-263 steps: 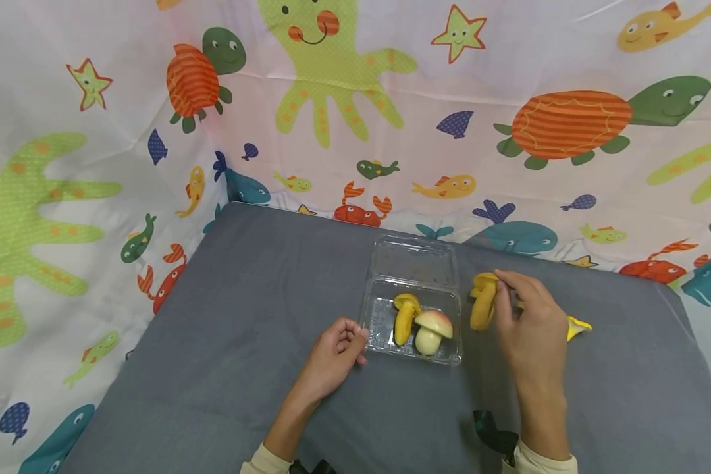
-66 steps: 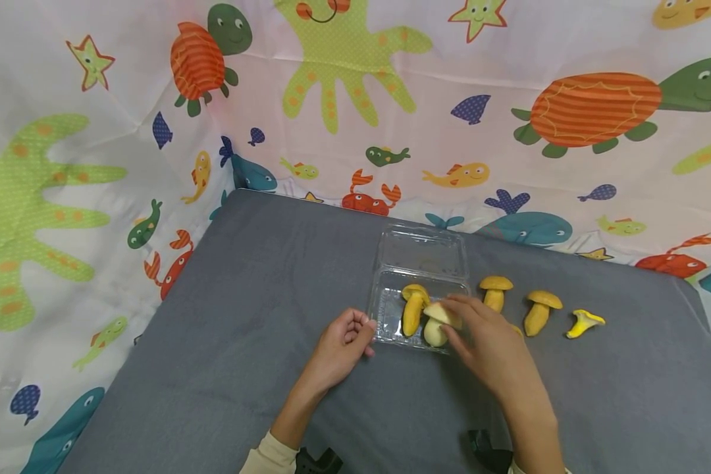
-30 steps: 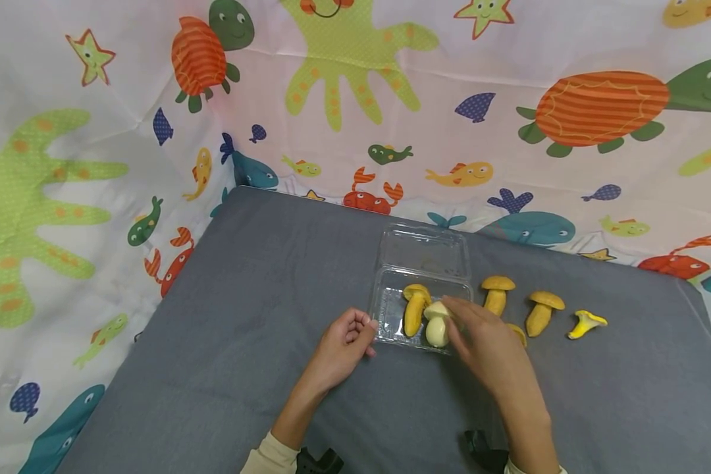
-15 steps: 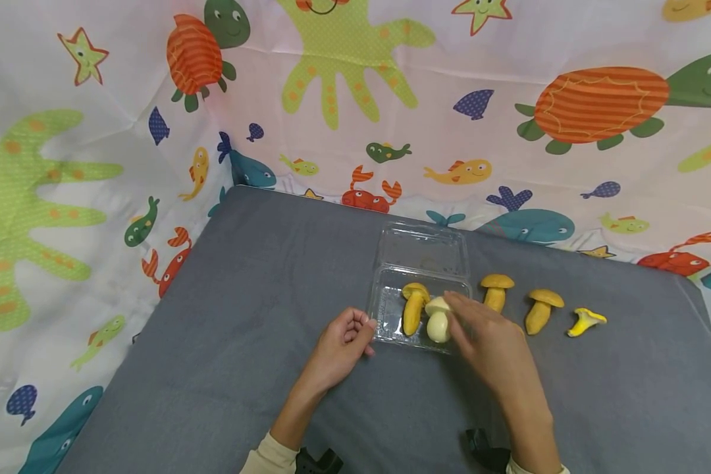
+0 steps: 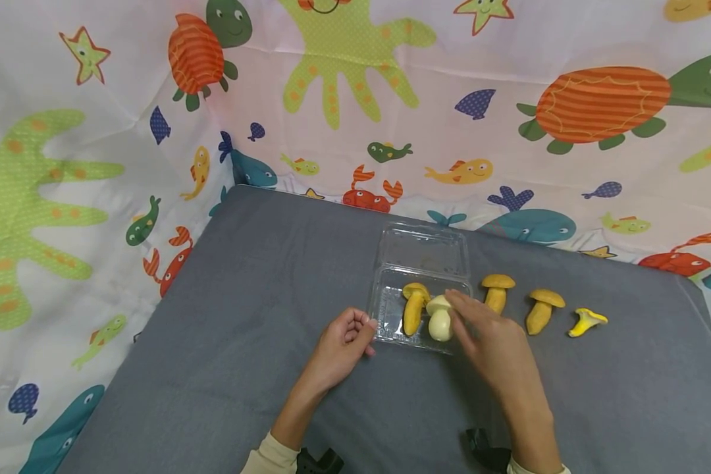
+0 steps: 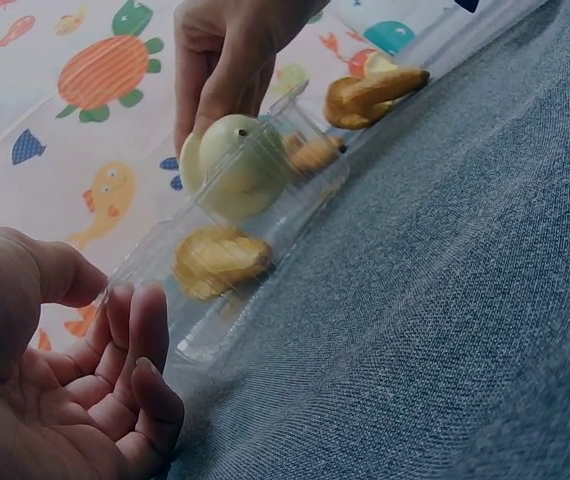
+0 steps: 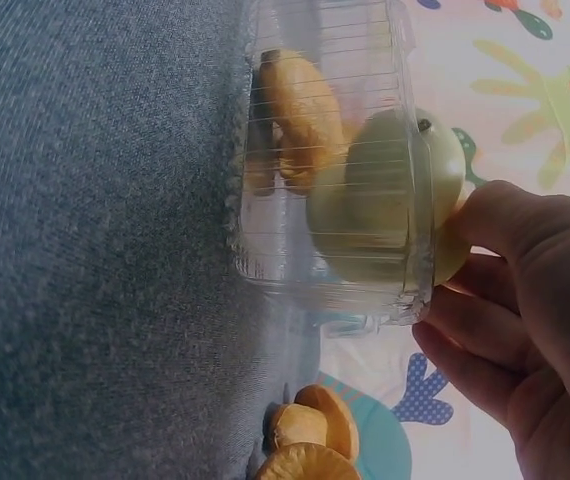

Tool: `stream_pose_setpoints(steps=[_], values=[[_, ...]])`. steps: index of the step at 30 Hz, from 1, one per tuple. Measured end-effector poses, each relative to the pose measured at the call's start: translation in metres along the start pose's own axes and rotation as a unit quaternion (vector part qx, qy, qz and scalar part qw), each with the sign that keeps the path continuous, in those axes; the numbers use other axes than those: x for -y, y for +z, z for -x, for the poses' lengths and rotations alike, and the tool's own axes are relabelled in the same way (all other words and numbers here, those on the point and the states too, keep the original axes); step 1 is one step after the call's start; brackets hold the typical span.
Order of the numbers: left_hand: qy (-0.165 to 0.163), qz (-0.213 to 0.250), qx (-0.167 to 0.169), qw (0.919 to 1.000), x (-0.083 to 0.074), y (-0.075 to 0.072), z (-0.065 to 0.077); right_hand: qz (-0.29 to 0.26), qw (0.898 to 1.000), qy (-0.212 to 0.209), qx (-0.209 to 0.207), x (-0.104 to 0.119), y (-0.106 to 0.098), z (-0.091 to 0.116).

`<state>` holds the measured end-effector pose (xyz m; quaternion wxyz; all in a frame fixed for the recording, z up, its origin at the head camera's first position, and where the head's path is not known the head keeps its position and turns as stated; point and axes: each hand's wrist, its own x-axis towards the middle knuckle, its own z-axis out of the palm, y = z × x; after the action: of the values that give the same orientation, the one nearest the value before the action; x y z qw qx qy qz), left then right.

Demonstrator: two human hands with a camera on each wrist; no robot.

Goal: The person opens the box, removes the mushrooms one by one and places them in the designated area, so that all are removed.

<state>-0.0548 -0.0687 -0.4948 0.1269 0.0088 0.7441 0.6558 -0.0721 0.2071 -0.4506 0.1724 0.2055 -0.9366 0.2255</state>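
Now the right hand [image 5: 492, 339] pinches the pale mushroom [image 5: 439, 320] inside the clear box [image 5: 385, 316], the curled, empty left hand [image 5: 340, 349] at its 9 o'clock edge; lifting it clear probably comes next.

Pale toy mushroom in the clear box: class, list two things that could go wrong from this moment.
1. The right hand pinches only the cap of the pale toy mushroom; that grip could slip.
2. The light clear plastic box may slide or tip, since the left hand only rests beside its edge.
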Motion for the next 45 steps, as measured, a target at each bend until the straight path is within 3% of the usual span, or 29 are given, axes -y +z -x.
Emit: stream_pose_setpoints(steps=[10, 19, 27, 37, 45], values=[[0.001, 0.003, 0.002, 1.0000, -0.003, 0.000, 0.001, -0.007, 1.000, 0.009, -0.011, 0.002, -0.011, 0.000], [0.000, 0.002, 0.010, 1.0000, -0.002, -0.001, 0.001, -0.008, 0.998, 0.011, -0.059, 0.001, -0.028, -0.002], [-0.001, 0.000, 0.007, 1.0000, -0.001, -0.001, 0.001, -0.011, 0.998, 0.044, -0.053, 0.003, -0.037, 0.000], [0.002, 0.004, 0.008, 1.0000, -0.001, 0.000, 0.001, 0.011, 0.993, 0.040, -0.111, -0.015, -0.044, 0.008], [0.001, 0.011, 0.004, 0.9999, -0.004, 0.000, 0.002, -0.003, 0.987, 0.067, -0.144, -0.022, -0.051, 0.011]])
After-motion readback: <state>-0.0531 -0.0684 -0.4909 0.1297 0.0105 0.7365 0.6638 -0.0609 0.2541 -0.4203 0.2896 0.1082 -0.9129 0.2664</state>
